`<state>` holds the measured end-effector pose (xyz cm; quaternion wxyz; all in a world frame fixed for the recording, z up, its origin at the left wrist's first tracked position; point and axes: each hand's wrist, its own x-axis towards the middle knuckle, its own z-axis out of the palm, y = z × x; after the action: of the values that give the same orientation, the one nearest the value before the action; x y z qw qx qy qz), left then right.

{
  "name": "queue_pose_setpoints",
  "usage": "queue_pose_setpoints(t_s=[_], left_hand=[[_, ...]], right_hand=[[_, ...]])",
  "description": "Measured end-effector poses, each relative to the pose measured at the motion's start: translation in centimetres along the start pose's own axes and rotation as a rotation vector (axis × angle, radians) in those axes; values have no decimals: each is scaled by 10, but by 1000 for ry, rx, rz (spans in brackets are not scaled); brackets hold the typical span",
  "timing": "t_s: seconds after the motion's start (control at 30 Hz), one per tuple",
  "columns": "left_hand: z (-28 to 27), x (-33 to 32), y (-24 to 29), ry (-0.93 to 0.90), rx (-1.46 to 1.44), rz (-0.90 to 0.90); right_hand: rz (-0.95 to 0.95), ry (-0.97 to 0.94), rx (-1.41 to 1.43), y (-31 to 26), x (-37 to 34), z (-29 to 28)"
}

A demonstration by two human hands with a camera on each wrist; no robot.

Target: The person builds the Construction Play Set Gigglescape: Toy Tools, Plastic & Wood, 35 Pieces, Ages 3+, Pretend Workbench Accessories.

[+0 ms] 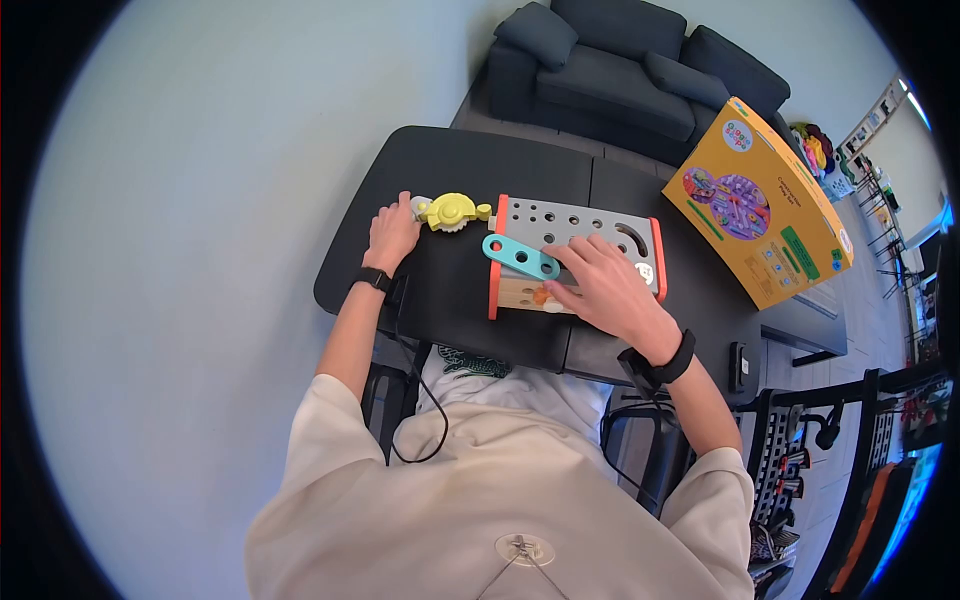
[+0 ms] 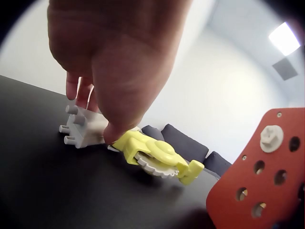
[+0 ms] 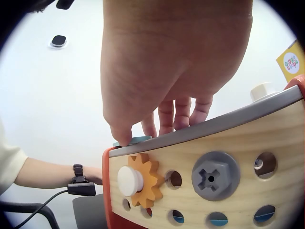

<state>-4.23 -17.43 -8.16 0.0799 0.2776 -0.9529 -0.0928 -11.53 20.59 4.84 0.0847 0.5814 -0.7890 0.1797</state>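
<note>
In the head view my left hand [image 1: 393,236] is at the left of the table, its fingers around the grey pronged end [image 2: 86,128] of a yellow toy saw [image 1: 452,211]. The saw lies left of a toy workbench box with red end panels [image 1: 494,290] and a grey perforated top [image 1: 620,228]. A teal strip with holes [image 1: 521,257] lies slanted over the box's left top edge. My right hand [image 1: 612,288] is over the box, thumb and fingertips at the strip's right end. On the wooden side are an orange gear [image 3: 151,180] and a grey cross-slotted screw [image 3: 215,176].
A yellow printed carton [image 1: 760,205] stands at the table's right. Near the right front edge lies a small black device [image 1: 739,366]. Behind the table [image 1: 440,155] is a dark sofa [image 1: 620,85]. Black cables hang from both wrists.
</note>
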Motion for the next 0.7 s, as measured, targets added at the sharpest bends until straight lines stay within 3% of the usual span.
queue_pose_setpoints(t_s=[0.1, 0.2, 0.3, 0.33, 0.4, 0.53, 0.6, 0.7], left_hand=[[8, 10, -6, 91, -30, 69], [3, 19, -4, 0, -93, 19], [-26, 22, 12, -75, -545, -16], [-38, 21, 23, -75, -544, -15], [-64, 14, 48, -65, -898, 135], [-112, -8, 105, -59, -1048, 275], [-123, -17, 126, -54, -1209, 459], [-117, -21, 145, 0, -1090, 586]], right_hand=[[0, 2, 21, 1, -1, 0], [15, 2, 66, 3, -4, -5], [66, 36, 101, 8, -6, -16], [67, 37, 101, 11, -6, -19], [80, 72, 48, 16, -3, -27], [144, 54, 76, 17, 7, -47], [179, 32, 138, 21, 13, -49], [161, -4, 167, 29, 20, -41]])
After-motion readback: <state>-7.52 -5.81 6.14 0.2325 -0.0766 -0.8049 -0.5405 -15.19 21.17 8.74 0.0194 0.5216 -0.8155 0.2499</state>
